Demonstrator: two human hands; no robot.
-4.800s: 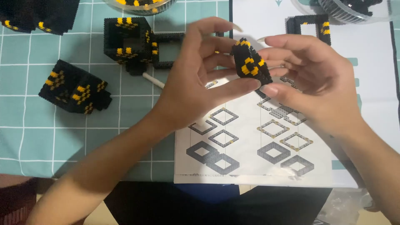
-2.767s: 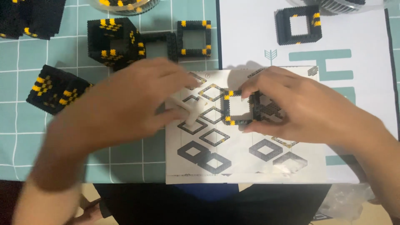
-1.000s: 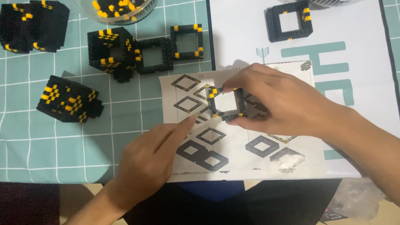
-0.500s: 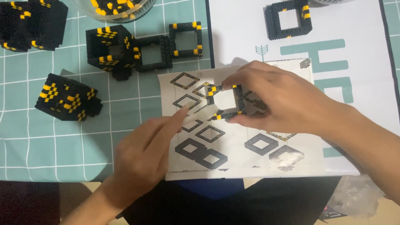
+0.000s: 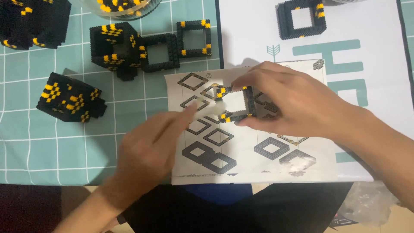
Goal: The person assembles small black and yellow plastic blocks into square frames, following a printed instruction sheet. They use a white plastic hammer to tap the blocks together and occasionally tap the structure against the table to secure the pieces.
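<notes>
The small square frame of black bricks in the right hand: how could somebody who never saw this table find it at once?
Start at the white instruction sheet printed with diamond outlines, in the middle of the table. Above its upper half, the right hand pinches a small square frame of black plastic bricks with yellow studs. Unlike the other open frames, which lie on the table farther back, it is held in fingers.
</notes>
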